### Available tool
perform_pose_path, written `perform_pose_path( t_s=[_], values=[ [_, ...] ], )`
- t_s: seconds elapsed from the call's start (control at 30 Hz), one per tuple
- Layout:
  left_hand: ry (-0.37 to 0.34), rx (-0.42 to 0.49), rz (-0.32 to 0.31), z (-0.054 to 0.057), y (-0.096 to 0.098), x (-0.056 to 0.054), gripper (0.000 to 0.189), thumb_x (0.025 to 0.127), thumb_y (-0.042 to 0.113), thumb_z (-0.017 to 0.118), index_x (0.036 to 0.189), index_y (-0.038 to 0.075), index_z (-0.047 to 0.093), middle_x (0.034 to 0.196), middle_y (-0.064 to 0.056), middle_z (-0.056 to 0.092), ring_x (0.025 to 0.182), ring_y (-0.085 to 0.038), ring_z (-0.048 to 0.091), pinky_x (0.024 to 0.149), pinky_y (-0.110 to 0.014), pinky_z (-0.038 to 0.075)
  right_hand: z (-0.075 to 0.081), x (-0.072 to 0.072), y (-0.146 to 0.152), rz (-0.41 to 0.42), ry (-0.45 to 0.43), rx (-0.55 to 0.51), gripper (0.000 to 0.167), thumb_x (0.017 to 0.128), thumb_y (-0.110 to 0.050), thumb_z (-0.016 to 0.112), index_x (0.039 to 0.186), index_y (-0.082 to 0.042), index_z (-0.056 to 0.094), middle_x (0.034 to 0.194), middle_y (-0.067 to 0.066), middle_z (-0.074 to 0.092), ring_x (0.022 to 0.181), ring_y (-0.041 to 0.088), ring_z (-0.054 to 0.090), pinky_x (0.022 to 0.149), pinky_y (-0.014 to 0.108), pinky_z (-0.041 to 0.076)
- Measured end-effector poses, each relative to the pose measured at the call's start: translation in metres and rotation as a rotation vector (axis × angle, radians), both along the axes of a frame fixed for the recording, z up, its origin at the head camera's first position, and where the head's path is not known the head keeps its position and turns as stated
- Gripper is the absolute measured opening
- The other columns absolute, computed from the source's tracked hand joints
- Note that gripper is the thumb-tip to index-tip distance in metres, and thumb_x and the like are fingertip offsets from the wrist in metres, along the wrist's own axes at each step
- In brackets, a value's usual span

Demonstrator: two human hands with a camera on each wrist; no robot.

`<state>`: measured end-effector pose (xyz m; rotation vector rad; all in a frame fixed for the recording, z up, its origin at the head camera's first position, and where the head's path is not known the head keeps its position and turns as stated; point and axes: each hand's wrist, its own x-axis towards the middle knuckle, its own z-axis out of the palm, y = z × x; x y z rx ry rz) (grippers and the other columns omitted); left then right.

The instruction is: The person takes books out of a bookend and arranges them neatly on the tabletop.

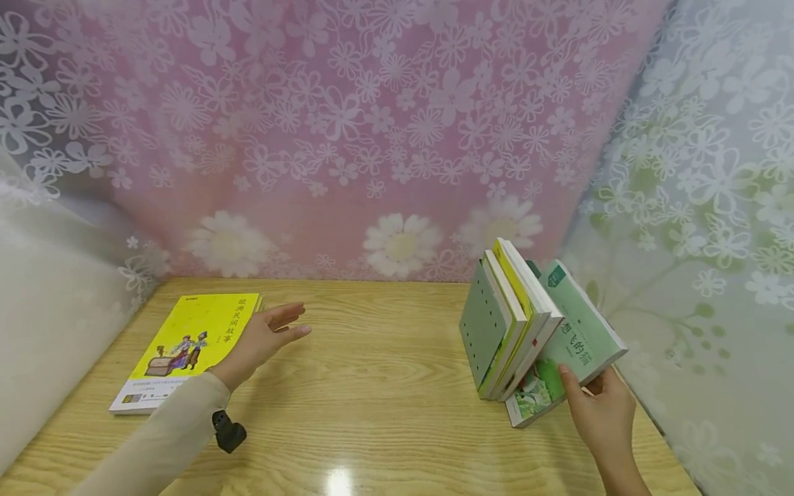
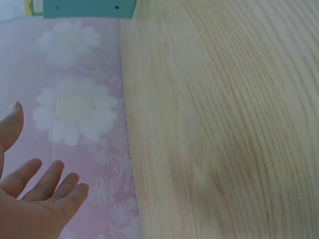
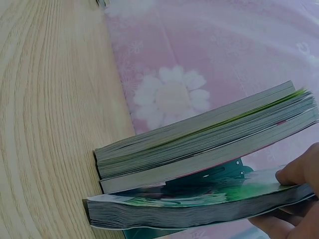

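My right hand (image 1: pixel 604 413) pinches the lower right part of a green-covered book (image 1: pixel 579 331), thumb on its front cover and fingers behind. The book tilts to the right beside a row of upright books (image 1: pixel 521 331). In the right wrist view, its page block (image 3: pixel 164 214) lies apart from the row's page edges (image 3: pixel 199 137), with a teal bookend piece (image 3: pixel 207 174) showing between. A green perforated bookend panel (image 1: pixel 480 331) stands at the row's left side. My left hand (image 1: pixel 260 341), fingers extended and holding nothing, is over the right side of a yellow book (image 1: pixel 186 337).
The yellow book lies flat at the left of the wooden table (image 1: pixel 384 358). Pink floral cloth (image 1: pixel 372 138) hangs along the back edge, and pale floral cloth (image 1: pixel 701 241) closes off the right side. A black strap-like device (image 1: pixel 228 432) sits at my left wrist.
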<state>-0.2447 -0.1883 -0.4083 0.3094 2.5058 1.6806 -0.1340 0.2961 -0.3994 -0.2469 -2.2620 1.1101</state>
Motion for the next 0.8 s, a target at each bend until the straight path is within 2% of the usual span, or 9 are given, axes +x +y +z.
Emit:
perform_pose_path(
  t_s=[0.13,0.3,0.43,0.63,0.8],
  values=[
    [-0.009,0.037,-0.021,-0.003,0.020,0.000,0.071,0.086,0.036,0.071,0.145,0.010,0.042,0.145,-0.014,0.045,0.135,-0.037,0.039,0.104,-0.047,0.041,0.000,0.002,0.000,-0.026,0.019,-0.018,0.042,0.087,0.001,0.067,0.126,0.008,0.055,0.113,0.031,0.062,0.077,-0.027,0.045,0.064,0.000,0.044],
    [-0.039,0.093,-0.050,-0.004,0.042,0.004,0.067,0.086,0.034,0.072,0.143,0.011,0.046,0.142,-0.013,0.049,0.132,-0.034,0.044,0.104,-0.048,0.040,0.000,0.009,0.000,-0.066,-0.008,-0.052,0.039,0.087,-0.001,0.068,0.123,0.010,0.056,0.111,0.033,0.062,0.074,-0.026,0.046,0.061,0.002,0.045],
    [-0.058,0.147,-0.093,-0.002,0.057,0.009,0.065,0.086,0.031,0.072,0.143,0.010,0.046,0.142,-0.015,0.049,0.132,-0.033,0.044,0.104,-0.049,0.040,0.000,0.016,0.002,-0.100,-0.019,-0.063,0.036,0.087,-0.004,0.069,0.118,0.010,0.059,0.108,0.034,0.063,0.070,-0.026,0.048,0.058,0.003,0.045],
    [-0.078,0.196,-0.153,0.000,0.078,0.013,0.062,0.088,0.027,0.071,0.142,0.009,0.047,0.141,-0.014,0.050,0.130,-0.030,0.047,0.105,-0.047,0.041,0.002,0.024,0.010,-0.151,-0.025,-0.059,0.035,0.085,-0.003,0.071,0.117,0.007,0.062,0.106,0.029,0.065,0.067,-0.023,0.051,0.057,0.005,0.047],
    [-0.100,0.243,-0.229,0.003,0.094,0.018,0.061,0.090,0.027,0.069,0.143,0.008,0.046,0.142,-0.016,0.049,0.129,-0.031,0.048,0.106,-0.047,0.040,0.004,0.030,0.019,-0.209,-0.084,-0.057,0.037,0.087,-0.007,0.070,0.120,0.006,0.061,0.108,0.026,0.065,0.064,-0.026,0.047,0.055,0.003,0.045]
  ],
)
